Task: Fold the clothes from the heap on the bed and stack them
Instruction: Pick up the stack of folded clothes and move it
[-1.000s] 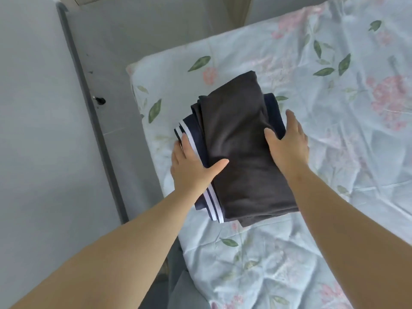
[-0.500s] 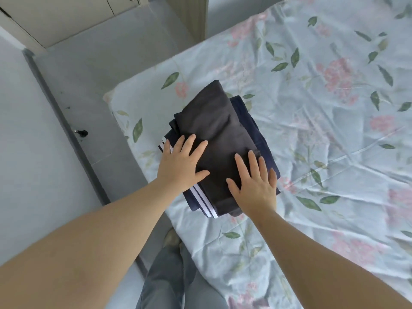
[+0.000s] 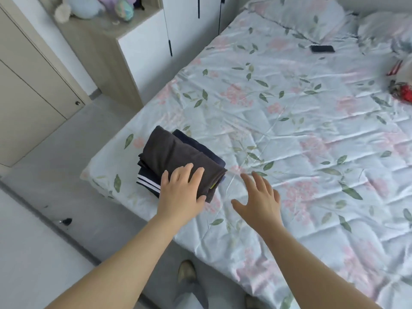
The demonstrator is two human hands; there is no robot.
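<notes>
— How far are we?
— We have a folded stack [image 3: 178,152], grey on navy, at the near corner of the bed [image 3: 289,130]. Our left hand [image 3: 180,192] lies flat on it; our right hand [image 3: 258,197] hovers beside it, spread and holding nothing.
— What is left?
— Probably the clothes [image 3: 401,90] at the far right edge.
</notes>
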